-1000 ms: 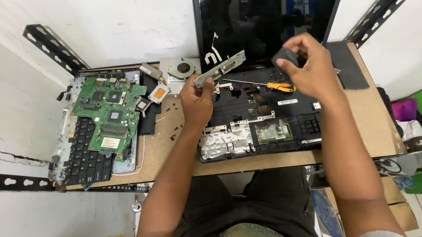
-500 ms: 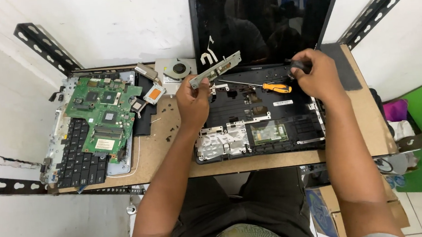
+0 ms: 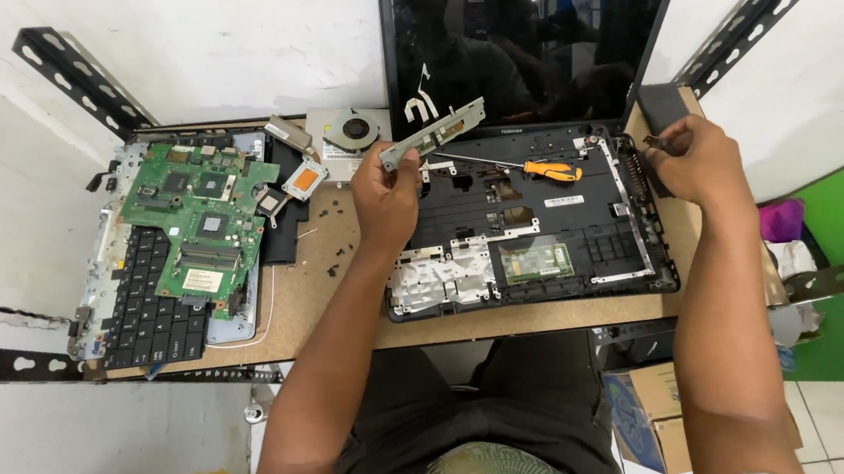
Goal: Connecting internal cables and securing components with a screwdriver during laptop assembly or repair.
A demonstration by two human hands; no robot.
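Observation:
My left hand point(image 3: 387, 198) holds up a long grey metal strip with a narrow circuit board point(image 3: 434, 133) above the top left corner of the opened black laptop base point(image 3: 532, 230). My right hand point(image 3: 705, 160) is at the laptop's right edge, its fingers pinched on a small dark part point(image 3: 658, 144) beside a dark pad point(image 3: 663, 108). A screwdriver with an orange handle point(image 3: 551, 170) lies on the laptop base between my hands. The laptop screen point(image 3: 527, 43) stands upright and dark behind.
A green motherboard point(image 3: 195, 220) lies on a black keyboard point(image 3: 147, 314) at the left of the brown table point(image 3: 316, 295). A cooling fan point(image 3: 354, 132) and a copper heatsink plate point(image 3: 302, 181) sit near several loose screws point(image 3: 342, 243). A cardboard box point(image 3: 647, 420) stands below right.
My right hand has moved from over the laptop's hinge area out to its right edge. My left hand still holds the strip in about the same place.

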